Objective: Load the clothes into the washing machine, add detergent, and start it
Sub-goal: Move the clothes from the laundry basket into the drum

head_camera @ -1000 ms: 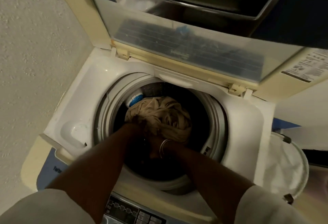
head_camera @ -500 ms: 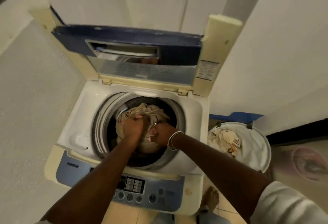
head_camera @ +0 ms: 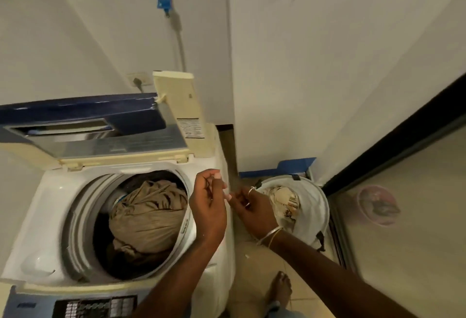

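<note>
The top-loading washing machine (head_camera: 50, 191) stands at the left with its blue lid (head_camera: 83, 113) raised. A bundled tan cloth (head_camera: 146, 216) lies in the drum on top of darker clothes. My left hand (head_camera: 208, 206) hovers over the machine's right rim, fingers loosely curled, holding nothing. My right hand (head_camera: 252, 206), with rings and bangles, is just right of it, between machine and basket, also empty. The white laundry basket (head_camera: 317, 206) on the floor holds a cream patterned garment (head_camera: 283, 200).
The control panel (head_camera: 95, 307) runs along the machine's front edge. A wall with a hose and socket (head_camera: 137, 79) is behind. A dark-framed sliding door (head_camera: 403, 191) is at the right. My bare foot (head_camera: 281, 290) rests on the tiled floor.
Both hands have come up out of the drum and let go of the tan cloth, moving right toward the basket. My head has turned right and pulled back.
</note>
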A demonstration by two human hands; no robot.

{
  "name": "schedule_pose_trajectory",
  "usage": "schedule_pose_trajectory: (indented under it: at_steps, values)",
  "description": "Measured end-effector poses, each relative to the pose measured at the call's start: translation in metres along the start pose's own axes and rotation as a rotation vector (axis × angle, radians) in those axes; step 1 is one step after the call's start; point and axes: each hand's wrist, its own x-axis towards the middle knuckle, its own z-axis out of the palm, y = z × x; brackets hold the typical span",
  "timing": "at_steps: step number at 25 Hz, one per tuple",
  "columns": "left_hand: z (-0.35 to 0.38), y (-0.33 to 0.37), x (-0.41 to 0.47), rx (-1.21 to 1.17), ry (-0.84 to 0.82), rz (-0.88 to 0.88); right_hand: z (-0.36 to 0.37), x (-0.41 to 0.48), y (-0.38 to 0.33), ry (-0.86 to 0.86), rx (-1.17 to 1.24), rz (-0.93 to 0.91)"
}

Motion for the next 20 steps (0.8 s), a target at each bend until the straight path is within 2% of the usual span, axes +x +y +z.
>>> schedule_pose_trajectory:
  at_steps: [4,8,13,20]
  values:
    - [0.084,-0.023,-0.004,0.002,-0.124,-0.096,-0.055,0.008,0.060,0.071,-0.062,0.115]
    - [0.151,-0.080,-0.001,0.124,-0.260,-0.273,-0.085,0.026,0.136,0.028,-0.152,0.269]
    - [0.200,-0.185,0.001,0.279,-0.400,-0.570,-0.097,0.043,0.244,-0.101,-0.239,0.547]
    - [0.230,-0.338,-0.013,0.369,-0.485,-0.797,-0.069,0.073,0.412,-0.343,-0.387,0.703]
